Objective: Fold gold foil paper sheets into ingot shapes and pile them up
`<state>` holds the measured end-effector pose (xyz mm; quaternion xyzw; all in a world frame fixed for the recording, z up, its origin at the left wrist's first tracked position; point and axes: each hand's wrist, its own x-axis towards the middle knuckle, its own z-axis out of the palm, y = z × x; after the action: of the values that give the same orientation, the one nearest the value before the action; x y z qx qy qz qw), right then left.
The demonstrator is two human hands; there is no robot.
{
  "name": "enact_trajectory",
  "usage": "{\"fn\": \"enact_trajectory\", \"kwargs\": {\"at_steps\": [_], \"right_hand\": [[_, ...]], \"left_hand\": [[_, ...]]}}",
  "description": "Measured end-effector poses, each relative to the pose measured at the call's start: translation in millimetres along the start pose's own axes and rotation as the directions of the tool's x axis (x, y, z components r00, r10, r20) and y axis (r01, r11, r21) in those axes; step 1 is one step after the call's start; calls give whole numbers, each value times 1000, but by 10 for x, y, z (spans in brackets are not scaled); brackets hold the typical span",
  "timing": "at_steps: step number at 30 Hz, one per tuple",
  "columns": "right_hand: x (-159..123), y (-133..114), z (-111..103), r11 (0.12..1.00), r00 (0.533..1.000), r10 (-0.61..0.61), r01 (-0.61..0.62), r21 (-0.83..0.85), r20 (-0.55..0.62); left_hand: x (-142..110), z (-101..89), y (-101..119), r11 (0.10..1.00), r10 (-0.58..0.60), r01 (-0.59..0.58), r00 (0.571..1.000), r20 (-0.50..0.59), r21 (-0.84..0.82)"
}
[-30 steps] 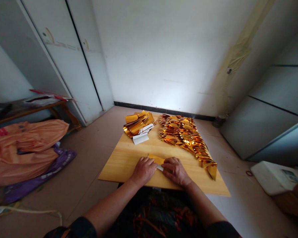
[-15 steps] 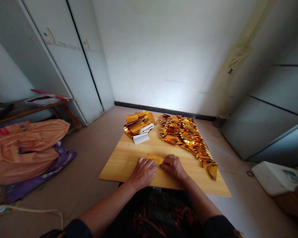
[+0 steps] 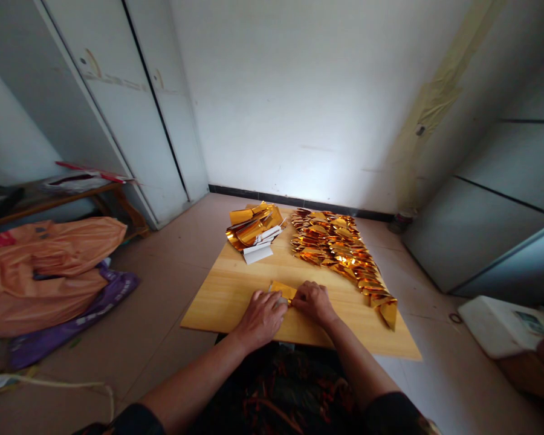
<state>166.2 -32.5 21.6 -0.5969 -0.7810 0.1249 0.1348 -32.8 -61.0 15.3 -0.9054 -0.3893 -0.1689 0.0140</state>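
A sheet of gold foil paper (image 3: pixel 283 289) lies on a wooden board (image 3: pixel 217 296) in front of me. My left hand (image 3: pixel 260 314) presses down on its left part with curled fingers. My right hand (image 3: pixel 314 300) pinches the paper's right edge, fingers closed on it. Most of the sheet is hidden under both hands. Farther back on the board sit a loose stack of gold and white sheets (image 3: pixel 254 229) and a long row of folded gold pieces (image 3: pixel 340 254).
Orange and purple plastic bags (image 3: pixel 49 272) lie on the floor at the left. White cupboard doors (image 3: pixel 131 109) stand behind them. A white box (image 3: pixel 503 323) sits on the floor at the right, next to grey cabinets (image 3: pixel 494 211). A wall closes off the back.
Both hands have drawn closer together over the gold sheet, and my right hand has slid a little left and up. The piles at the back have not moved.
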Motion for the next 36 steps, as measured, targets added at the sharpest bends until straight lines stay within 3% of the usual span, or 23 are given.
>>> {"fn": "enact_trajectory", "kwargs": {"at_steps": [11,22,30,36], "right_hand": [[7,-30,26,998,999,52,-52,-19,-14],[27,103,58,987,1000,21,-18,160,-17],[45,76,39,987,999,52,-51,150,-1],[22,-77,20,995,993,101,-99,25,-56]], "left_hand": [[2,14,18,1000,-4,4,1000,2,9],[15,15,44,998,-50,51,999,17,-22],[26,4,54,998,-57,57,998,36,-24],[26,22,48,998,-54,54,998,27,-11]]}}
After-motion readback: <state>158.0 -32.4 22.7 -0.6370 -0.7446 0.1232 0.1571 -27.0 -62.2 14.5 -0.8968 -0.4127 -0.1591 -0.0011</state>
